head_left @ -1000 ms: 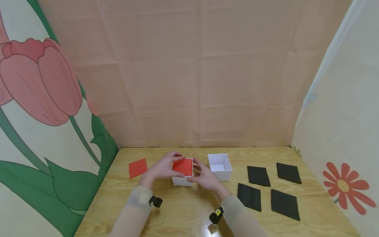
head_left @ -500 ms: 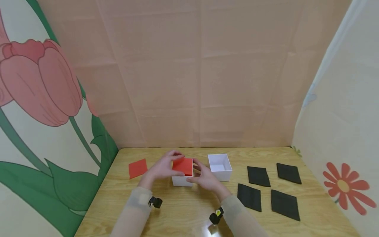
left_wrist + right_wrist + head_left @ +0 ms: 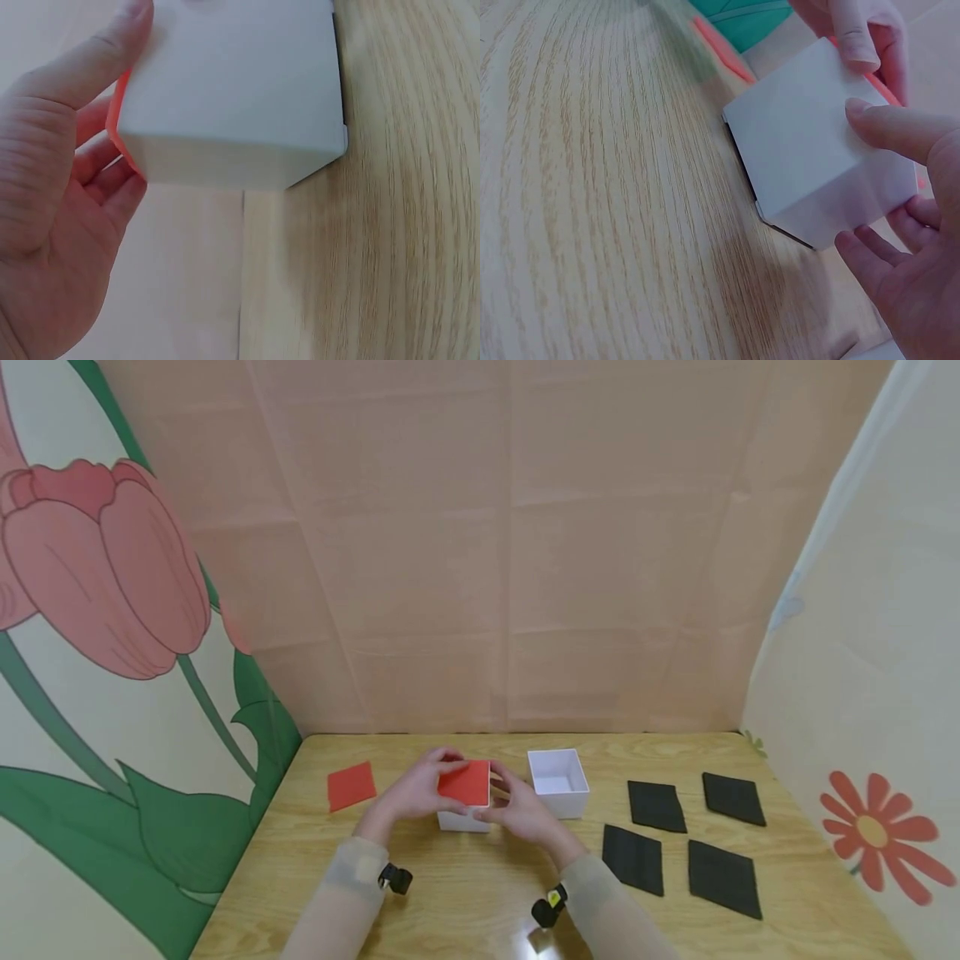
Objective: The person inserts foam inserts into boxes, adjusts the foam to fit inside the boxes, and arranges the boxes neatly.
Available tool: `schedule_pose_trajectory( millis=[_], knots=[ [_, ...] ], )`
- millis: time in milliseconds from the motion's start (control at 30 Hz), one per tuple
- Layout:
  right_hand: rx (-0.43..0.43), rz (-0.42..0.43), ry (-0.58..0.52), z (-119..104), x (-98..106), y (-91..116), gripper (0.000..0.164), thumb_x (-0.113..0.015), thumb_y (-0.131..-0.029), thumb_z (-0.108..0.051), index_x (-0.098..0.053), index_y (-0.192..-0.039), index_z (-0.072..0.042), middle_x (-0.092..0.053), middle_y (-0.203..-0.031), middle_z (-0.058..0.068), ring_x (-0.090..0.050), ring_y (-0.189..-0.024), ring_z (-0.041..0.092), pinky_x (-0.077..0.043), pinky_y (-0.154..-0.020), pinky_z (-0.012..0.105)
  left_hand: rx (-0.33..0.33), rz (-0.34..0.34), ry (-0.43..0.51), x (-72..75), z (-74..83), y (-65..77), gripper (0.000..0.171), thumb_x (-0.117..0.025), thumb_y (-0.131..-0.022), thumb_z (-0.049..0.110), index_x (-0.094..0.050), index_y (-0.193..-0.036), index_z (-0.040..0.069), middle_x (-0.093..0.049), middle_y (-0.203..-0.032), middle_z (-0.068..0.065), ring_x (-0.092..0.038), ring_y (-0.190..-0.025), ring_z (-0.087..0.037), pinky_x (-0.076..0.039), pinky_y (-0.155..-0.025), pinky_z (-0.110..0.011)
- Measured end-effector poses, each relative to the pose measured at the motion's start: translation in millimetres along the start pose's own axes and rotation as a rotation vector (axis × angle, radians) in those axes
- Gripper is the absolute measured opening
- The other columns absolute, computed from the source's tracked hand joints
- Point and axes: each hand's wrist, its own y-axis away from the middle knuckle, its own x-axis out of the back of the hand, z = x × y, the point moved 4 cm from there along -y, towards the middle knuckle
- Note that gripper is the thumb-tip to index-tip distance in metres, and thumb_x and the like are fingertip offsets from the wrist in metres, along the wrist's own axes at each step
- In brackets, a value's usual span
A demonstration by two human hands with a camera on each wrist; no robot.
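A white square box (image 3: 463, 822) stands on the table between my two hands. Over its top lies a red square cloth (image 3: 467, 783), whose thin orange-red edge (image 3: 117, 105) shows along the box's upper side in the left wrist view. My left hand (image 3: 416, 790) holds the cloth at the top left, thumb in front on the upper rim and fingers behind. From the right side my right hand (image 3: 521, 812) grips the box, its thumb (image 3: 881, 124) on the front face and its fingers along the side wall. The box's inside is hidden.
A second white box (image 3: 557, 783), uncovered, stands just behind and right of my right hand. Another red cloth (image 3: 351, 787) lies at the left. Several black square cloths (image 3: 632, 860) lie spread on the right. A pinkish backdrop (image 3: 502, 610) rises at the table's far edge.
Between my hands the red cloth has shifted slightly and now reaches the box's right edge, where white rim showed before. My left hand's fingers have moved a little; my right hand stays in place.
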Motion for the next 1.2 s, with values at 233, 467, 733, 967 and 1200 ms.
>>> schedule_pose_trajectory(
  millis=[233, 467, 733, 967, 1200],
  knots=[
    [-0.007, -0.007, 0.011, 1.0, -1.3, 0.1, 0.102, -0.085, -0.079, -0.034, -0.023, -0.159, -0.025, -0.038, -0.155, 0.004, -0.042, -0.138, 0.032, -0.042, -0.106, 0.047, -0.013, 0.005, 0.003, 4.7, -1.5, 6.4, 0.078, -0.076, -0.082, 0.055, -0.051, -0.147, 0.020, -0.041, -0.150, 0.001, -0.038, -0.136, -0.021, -0.038, -0.109, -0.048],
    [-0.017, -0.002, 0.007, 3.0, -1.4, 0.3, 0.101, -0.085, -0.079, -0.035, -0.023, -0.158, -0.028, -0.038, -0.155, 0.004, -0.041, -0.139, 0.033, -0.040, -0.107, 0.048, 0.010, 0.012, 0.015, 13.2, -6.9, 11.6, 0.070, -0.077, -0.085, 0.043, -0.051, -0.147, 0.022, -0.043, -0.150, -0.003, -0.039, -0.135, -0.023, -0.038, -0.108, -0.050],
    [-0.019, 0.000, 0.006, 1.5, -1.0, 0.5, 0.102, -0.085, -0.079, -0.035, -0.023, -0.158, -0.026, -0.037, -0.156, 0.003, -0.041, -0.139, 0.032, -0.040, -0.107, 0.048, 0.066, 0.006, -0.031, 13.2, -8.8, 10.2, 0.070, -0.078, -0.083, 0.047, -0.055, -0.144, 0.021, -0.045, -0.146, 0.004, -0.040, -0.135, -0.023, -0.038, -0.108, -0.050],
    [-0.018, -0.001, 0.014, 1.7, 0.0, -0.2, 0.101, -0.085, -0.079, -0.036, -0.023, -0.159, -0.025, -0.038, -0.155, 0.005, -0.041, -0.139, 0.033, -0.041, -0.107, 0.048, 0.057, -0.033, -0.091, 15.1, -5.4, 6.4, 0.073, -0.075, -0.083, 0.052, -0.055, -0.144, 0.017, -0.047, -0.146, 0.001, -0.040, -0.136, -0.022, -0.038, -0.109, -0.047],
    [-0.009, 0.002, 0.029, 3.8, 0.3, -2.5, 0.105, -0.086, -0.078, -0.037, -0.022, -0.159, -0.022, -0.038, -0.155, 0.005, -0.042, -0.139, 0.032, -0.042, -0.106, 0.046, 0.043, -0.075, -0.176, 17.9, 3.7, 2.3, 0.065, -0.076, -0.086, 0.045, -0.057, -0.142, 0.020, -0.051, -0.142, 0.000, -0.043, -0.132, -0.021, -0.041, -0.107, -0.042]
  ],
)
